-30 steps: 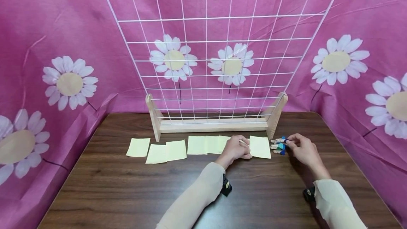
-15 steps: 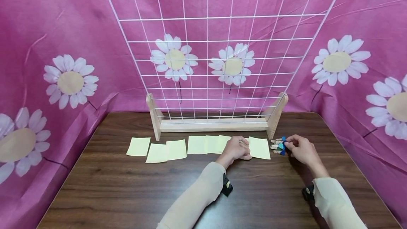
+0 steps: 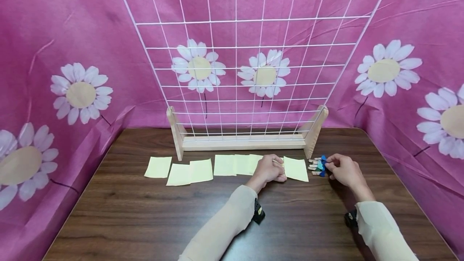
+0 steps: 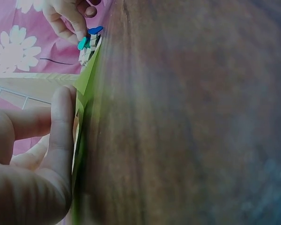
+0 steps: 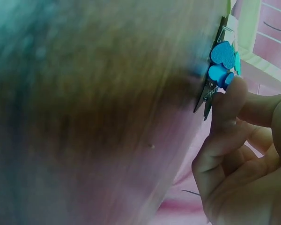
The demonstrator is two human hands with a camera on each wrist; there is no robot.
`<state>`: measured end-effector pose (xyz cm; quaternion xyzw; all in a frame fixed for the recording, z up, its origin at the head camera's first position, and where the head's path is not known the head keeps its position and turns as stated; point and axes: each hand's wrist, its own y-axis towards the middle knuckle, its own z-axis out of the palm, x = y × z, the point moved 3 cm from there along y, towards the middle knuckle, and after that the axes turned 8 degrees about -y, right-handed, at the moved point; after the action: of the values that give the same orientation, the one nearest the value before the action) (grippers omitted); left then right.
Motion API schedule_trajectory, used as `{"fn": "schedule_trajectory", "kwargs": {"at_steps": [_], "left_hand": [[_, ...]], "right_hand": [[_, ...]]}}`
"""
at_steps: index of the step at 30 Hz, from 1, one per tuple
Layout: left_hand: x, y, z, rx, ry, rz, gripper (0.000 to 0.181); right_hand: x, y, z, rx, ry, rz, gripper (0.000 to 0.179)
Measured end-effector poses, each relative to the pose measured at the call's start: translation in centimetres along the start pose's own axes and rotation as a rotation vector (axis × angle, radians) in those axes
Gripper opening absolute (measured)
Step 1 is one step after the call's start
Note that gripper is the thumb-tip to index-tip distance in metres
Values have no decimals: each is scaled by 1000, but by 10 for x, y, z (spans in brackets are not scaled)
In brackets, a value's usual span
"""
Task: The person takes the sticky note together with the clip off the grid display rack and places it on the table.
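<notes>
In the head view my right hand (image 3: 346,170) pinches a small wooden clothespin with a blue heart, at the right end of a cluster of clothespins (image 3: 316,167). The right wrist view shows finger and thumb tips right at the blue hearts (image 5: 223,55); a fingertip partly hides the pinched clothespin. My left hand (image 3: 270,168) rests low over the row of yellow sticky notes, fingertips at the left edge of the rightmost sticky note (image 3: 296,169). From the left wrist, a straight digit lies along the sticky notes (image 4: 86,84). The left hand covers some of the notes.
Behind the notes stands a white wire grid (image 3: 235,46) in a wooden stand (image 3: 243,144). More sticky notes (image 3: 158,167) lie to the left on the brown table (image 3: 145,220). A pink cloth with daisies (image 3: 79,94) surrounds the table's back and sides.
The rightmost sticky note has turned slightly and shifted a little left and nearer. The right hand's fingertips have shifted slightly among the clothespins. The left hand has hardly moved.
</notes>
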<state>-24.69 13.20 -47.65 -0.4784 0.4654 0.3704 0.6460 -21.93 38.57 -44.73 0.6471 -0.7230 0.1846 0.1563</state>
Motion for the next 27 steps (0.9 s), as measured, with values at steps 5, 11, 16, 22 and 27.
{"fn": "schedule_trajectory", "kwargs": {"at_steps": [5, 11, 16, 22, 27], "left_hand": [[-1, 0, -3, -18, 16, 17, 28], [-5, -1, -10, -3, -16, 36, 29], [-12, -2, -20, 29, -55, 49, 28], [-22, -7, -37, 48, -96, 77, 30], [-29, -14, -53, 22, -70, 112, 29]], "right_hand": [[5, -2, -5, -36, -33, -17, 17], [16, -1, -11, -57, -40, -25, 21], [30, 2, -13, -61, 1, -50, 26], [53, 4, -15, -116, -22, -131, 25], [71, 3, -12, -136, 8, -187, 27]]}}
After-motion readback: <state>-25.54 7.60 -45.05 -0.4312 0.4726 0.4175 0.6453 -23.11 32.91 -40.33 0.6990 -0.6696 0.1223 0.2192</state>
